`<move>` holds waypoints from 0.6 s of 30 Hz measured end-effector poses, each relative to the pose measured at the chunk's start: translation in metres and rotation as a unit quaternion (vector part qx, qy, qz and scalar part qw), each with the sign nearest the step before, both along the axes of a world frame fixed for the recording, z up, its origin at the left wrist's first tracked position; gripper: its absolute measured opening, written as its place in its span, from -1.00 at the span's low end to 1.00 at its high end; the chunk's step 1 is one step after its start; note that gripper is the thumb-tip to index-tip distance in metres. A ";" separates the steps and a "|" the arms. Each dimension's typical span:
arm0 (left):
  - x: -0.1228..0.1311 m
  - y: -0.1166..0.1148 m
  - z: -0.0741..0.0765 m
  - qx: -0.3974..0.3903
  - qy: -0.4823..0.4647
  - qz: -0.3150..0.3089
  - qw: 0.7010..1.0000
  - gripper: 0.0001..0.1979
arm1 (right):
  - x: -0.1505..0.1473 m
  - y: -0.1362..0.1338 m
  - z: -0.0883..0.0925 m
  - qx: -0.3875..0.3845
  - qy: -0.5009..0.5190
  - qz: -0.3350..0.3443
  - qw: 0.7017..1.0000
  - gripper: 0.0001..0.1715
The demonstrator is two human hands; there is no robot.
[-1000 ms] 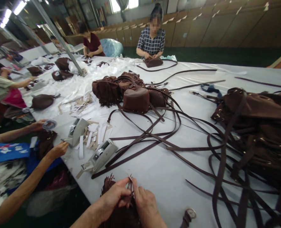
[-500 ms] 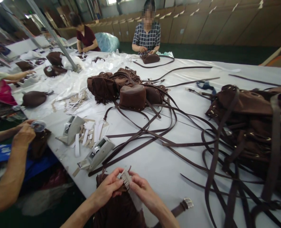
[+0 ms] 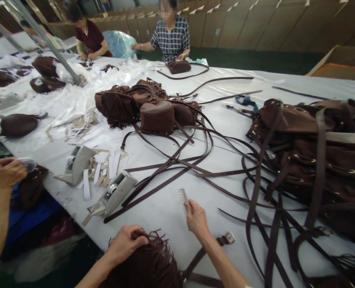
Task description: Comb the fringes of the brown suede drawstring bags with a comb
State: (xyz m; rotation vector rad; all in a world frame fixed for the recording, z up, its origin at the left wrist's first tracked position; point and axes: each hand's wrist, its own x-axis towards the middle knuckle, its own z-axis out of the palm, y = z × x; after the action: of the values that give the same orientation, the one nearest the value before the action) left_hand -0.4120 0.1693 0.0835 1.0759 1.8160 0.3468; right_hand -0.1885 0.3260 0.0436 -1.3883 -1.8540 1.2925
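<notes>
At the table's near edge, my left hand [image 3: 127,245] pinches the top of a dark brown fringed bag [image 3: 147,262], its thin strands sticking up beside the fingers. To the right and a little above the bag, my right hand [image 3: 196,216] is closed round a pale comb [image 3: 182,197], teeth showing past the fingertips. The comb is apart from the fringe, over the white tabletop. A brown strap with a metal buckle [image 3: 230,238] lies under and beside my right forearm. The bag's lower part runs out of view.
Two grey tape dispensers [image 3: 113,194] stand at left by paper strips [image 3: 114,164]. Long brown straps [image 3: 171,160] cross the middle. Brown bags [image 3: 157,116] lie beyond, with a larger pile [image 3: 312,160] at right. A co-worker's hands [image 3: 9,172] work at far left; other people sit across the table.
My right hand has moved the comb away from the fringe, up and right. My left hand has shifted left and down, gripping the bag's top. The view has turned slightly right.
</notes>
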 end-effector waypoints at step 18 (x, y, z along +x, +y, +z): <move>0.015 -0.018 0.029 -0.032 -0.407 0.347 0.844 -0.36 | -0.001 -0.038 -0.008 0.212 -0.166 0.114 0.956 -0.67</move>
State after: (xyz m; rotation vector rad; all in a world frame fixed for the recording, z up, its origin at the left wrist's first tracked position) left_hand -0.3971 0.1510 0.1127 0.0914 1.3289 0.9967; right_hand -0.1897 0.2877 0.0353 -1.2357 -2.4020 0.7132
